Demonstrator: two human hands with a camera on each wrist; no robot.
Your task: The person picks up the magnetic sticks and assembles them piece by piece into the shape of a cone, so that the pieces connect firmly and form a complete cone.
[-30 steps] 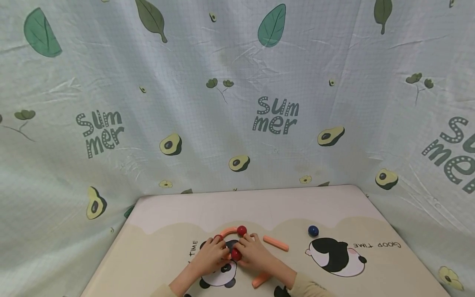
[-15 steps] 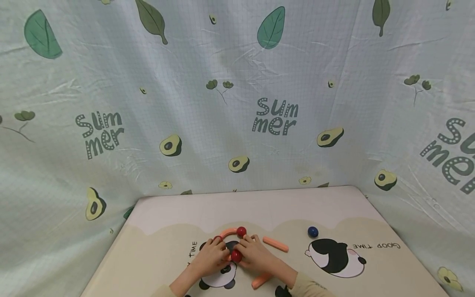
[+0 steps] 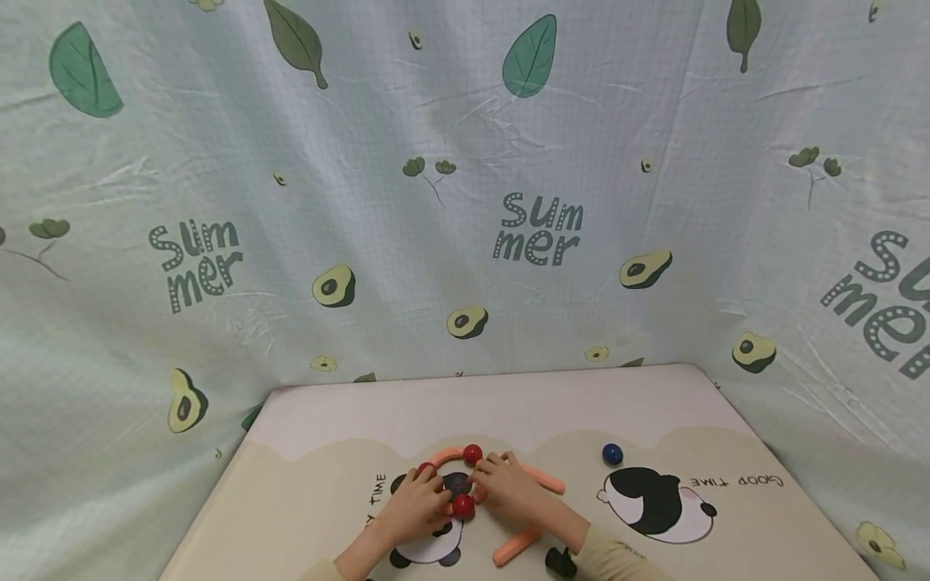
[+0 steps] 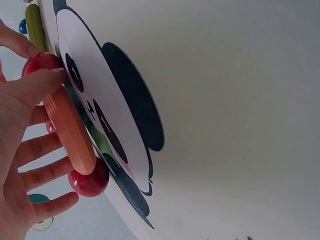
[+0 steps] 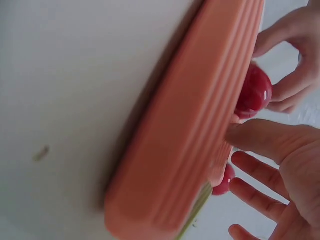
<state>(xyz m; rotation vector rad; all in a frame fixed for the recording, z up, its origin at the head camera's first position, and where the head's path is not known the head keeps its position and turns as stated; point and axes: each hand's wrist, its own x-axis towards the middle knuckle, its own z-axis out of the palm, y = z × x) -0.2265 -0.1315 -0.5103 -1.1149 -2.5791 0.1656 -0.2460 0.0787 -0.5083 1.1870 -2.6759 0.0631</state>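
Note:
My left hand (image 3: 414,508) grips an orange stick (image 4: 70,130) that runs between two red balls. In the left wrist view, its thumb lies where the stick meets the near red ball (image 4: 42,61), and its fingers spread behind. The far red ball (image 4: 90,180) sits at the stick's other end. To the right, my right hand (image 3: 508,488) holds a short orange piece (image 3: 479,493) by thumb and fingers, mostly hidden beneath them. Its end is just beside the near ball. A curved orange piece (image 3: 446,454) joins the far ball to a third red ball (image 3: 473,454).
One loose orange stick (image 3: 545,479) lies behind my right hand, and another (image 3: 514,549) lies under the right forearm. A blue ball (image 3: 613,454) rests farther right. The low table (image 3: 327,452) has printed animals; a patterned curtain (image 3: 538,307) hangs behind it.
My right hand has shifted right and slightly back from the near red ball, which shows more fully. The orange piece under its fingers now shows. The left hand has barely moved.

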